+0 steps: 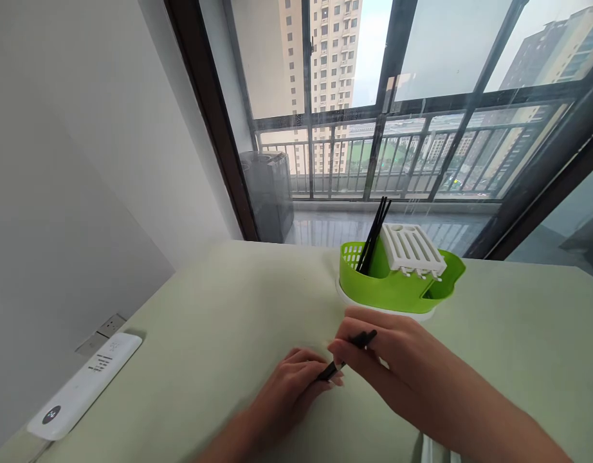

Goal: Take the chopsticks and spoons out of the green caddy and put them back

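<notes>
My left hand (289,392) and my right hand (388,360) meet low over the pale green table (204,321), both gripping thin black chopsticks (347,354). Their number is hidden by my fingers. The right hand pinches the upper end, the left hand holds the lower end near the tabletop. Just behind my hands stands a green cutlery holder (374,286) on a white base. Several black chopsticks (374,235) stand upright in its left compartment. A white slotted insert (412,247) lies tilted across its right side.
A white remote-like device (84,386) lies at the table's left edge, by a wall socket (101,334). Behind the table is a large window with a dark frame (214,122), a balcony railing and a dark appliance (270,193) outside.
</notes>
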A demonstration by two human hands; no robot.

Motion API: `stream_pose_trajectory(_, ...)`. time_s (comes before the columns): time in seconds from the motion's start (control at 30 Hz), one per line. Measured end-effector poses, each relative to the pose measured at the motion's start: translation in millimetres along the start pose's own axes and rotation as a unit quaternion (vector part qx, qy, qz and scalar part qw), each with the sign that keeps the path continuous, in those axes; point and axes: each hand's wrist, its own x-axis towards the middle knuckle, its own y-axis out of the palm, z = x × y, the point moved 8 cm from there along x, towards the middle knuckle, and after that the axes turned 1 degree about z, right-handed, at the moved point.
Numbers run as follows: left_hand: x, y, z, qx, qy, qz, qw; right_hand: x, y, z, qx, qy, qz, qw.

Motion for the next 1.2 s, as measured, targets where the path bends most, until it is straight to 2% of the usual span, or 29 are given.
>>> stream_pose_trajectory(0.3, -0.8, 3.0, 6.6, 0.008, -0.009, -0.008, 1.000, 5.6, 12.9, -1.5, 0.010, 0.009, 0.015, 1.000)
stream_pose_trajectory(0.47, 0.6, 2.5, 9.7, -0.006, -0.021, 0.005, 1.000, 5.3, 10.5, -0.5, 0.016, -0.004, 0.004, 1.000)
stream_pose_trajectory(0.53, 1.3, 1.6, 10.6, -0.017, -0.030, 0.007, 0.999, 3.7, 5.3, 1.5, 0.024, -0.019, -0.015, 0.999)
stream_pose_trajectory(0.7, 3.4, 1.5, 13.8, -0.053, -0.047, -0.003, 0.997, -2.7, -12.0, 3.2, 0.011, -0.029, -0.129, 0.991)
stream_pose_trajectory(0.83, 2.2, 2.7, 21.6, -0.059, -0.062, -0.021, 0.996, -8.4, -19.8, 7.1, -0.012, -0.037, -0.158, 0.987)
stream_pose_trajectory(0.9, -0.4, 2.9, 29.6, -0.059, -0.077, -0.041, 0.994, -13.3, -33.8, 9.2, -0.018, -0.035, -0.176, 0.983)
stream_pose_trajectory(0.97, -3.7, 1.2, 36.8, -0.064, -0.079, -0.077, 0.992, -20.4, -59.2, 10.0, -0.029, -0.012, -0.224, 0.974)
stream_pose_trajectory(1.03, -6.6, -0.8, 40.7, -0.073, -0.065, -0.112, 0.989, -30.7, -94.4, 9.6, -0.055, 0.037, -0.315, 0.947)
stream_pose_trajectory(1.1, -7.9, -0.9, 41.9, -0.082, -0.054, -0.125, 0.987, -41.5, -128.5, 9.4, -0.069, 0.087, -0.416, 0.902)
stream_pose_trajectory(1.17, -7.9, 0.2, 42.4, -0.090, -0.064, -0.119, 0.987, -41.4, -150.8, 9.3, -0.063, 0.100, -0.464, 0.878)
stream_pose_trajectory(1.2, -7.6, 0.6, 42.0, -0.093, -0.072, -0.113, 0.987, -36.0, -157.5, 8.5, -0.061, 0.094, -0.466, 0.878)
